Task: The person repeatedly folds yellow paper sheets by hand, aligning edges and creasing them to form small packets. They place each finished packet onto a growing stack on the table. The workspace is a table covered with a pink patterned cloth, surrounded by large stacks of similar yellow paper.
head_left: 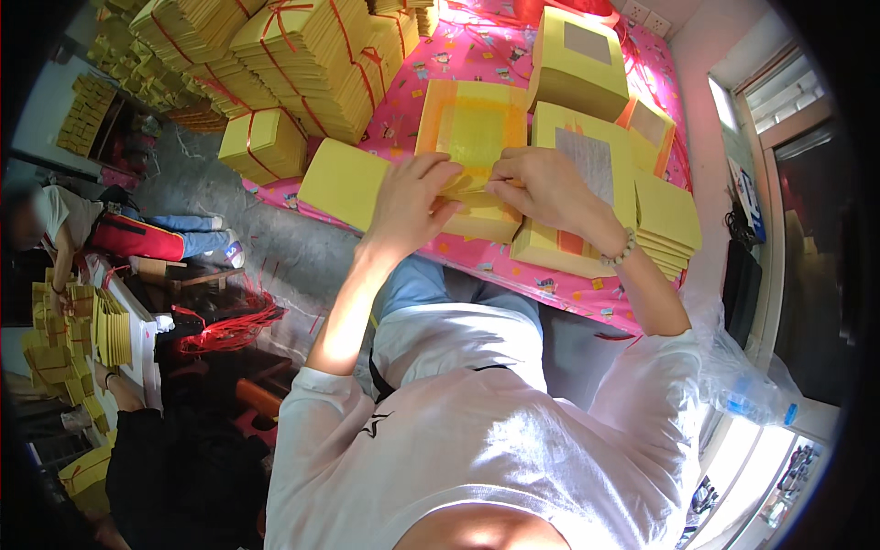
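Observation:
My left hand [410, 200] and my right hand [548, 190] meet over a stack of yellow paper sheets [477, 215] on a table covered with a pink patterned cloth [431, 64]. Both hands pinch the top yellow sheet [470, 128], which has an orange border and lifts up behind my fingers. A bead bracelet [620, 250] circles my right wrist. A loose yellow pile [341, 181] lies just left of my left hand. Right of my right hand sits another yellow stack with a silver square [591, 160] on it.
Bundles of yellow paper tied with red string [302, 55] fill the table's far left. More yellow stacks [669, 220] lie at the right. A person in a white top [55, 220] sits at far left on the floor, near red strings [225, 330] and yellow piles [110, 330].

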The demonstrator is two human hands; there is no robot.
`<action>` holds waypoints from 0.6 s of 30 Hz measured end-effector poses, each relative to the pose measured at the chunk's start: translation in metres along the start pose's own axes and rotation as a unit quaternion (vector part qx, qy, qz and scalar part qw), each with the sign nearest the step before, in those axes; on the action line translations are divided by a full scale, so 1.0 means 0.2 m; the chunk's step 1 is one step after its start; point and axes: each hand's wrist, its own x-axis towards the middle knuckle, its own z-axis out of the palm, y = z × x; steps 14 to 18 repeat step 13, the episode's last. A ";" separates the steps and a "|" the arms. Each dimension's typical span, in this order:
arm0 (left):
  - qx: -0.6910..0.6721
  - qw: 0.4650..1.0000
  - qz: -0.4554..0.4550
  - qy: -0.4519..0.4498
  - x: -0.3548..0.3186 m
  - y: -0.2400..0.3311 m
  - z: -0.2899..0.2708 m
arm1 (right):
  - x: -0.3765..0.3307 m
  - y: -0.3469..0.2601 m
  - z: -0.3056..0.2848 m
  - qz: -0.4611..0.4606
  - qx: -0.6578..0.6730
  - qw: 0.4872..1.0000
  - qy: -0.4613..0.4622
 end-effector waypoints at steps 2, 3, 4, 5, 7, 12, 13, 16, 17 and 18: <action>-0.012 0.999 -0.012 -0.029 0.04 0.00 0.04 | -0.01 -0.01 -0.03 -0.004 0.010 0.999 0.031; -0.008 1.000 -0.015 -0.016 0.05 0.00 0.04 | -0.02 -0.01 -0.03 -0.011 0.030 0.998 0.063; -0.005 1.000 -0.017 -0.002 0.06 0.00 0.04 | -0.02 0.00 -0.04 -0.019 0.049 0.994 0.094; -0.001 1.000 -0.021 0.012 0.08 0.00 0.03 | -0.02 0.00 -0.05 -0.005 0.052 0.989 0.138; -0.036 0.995 -0.043 0.084 0.09 -0.03 0.02 | -0.02 0.00 -0.08 0.026 0.059 0.972 0.224; -0.326 0.926 -0.108 0.153 0.10 -0.11 0.00 | 0.02 0.16 0.02 0.149 0.282 0.931 0.178; -0.411 0.895 -0.106 0.137 0.09 -0.12 -0.01 | 0.04 0.18 0.03 0.155 0.317 0.922 0.156; -0.411 0.895 -0.106 0.137 0.09 -0.12 -0.01 | 0.04 0.18 0.03 0.155 0.317 0.922 0.156; -0.411 0.895 -0.106 0.137 0.09 -0.12 -0.01 | 0.04 0.18 0.03 0.155 0.317 0.922 0.156; -0.411 0.895 -0.106 0.137 0.09 -0.12 -0.01 | 0.04 0.18 0.03 0.155 0.317 0.922 0.156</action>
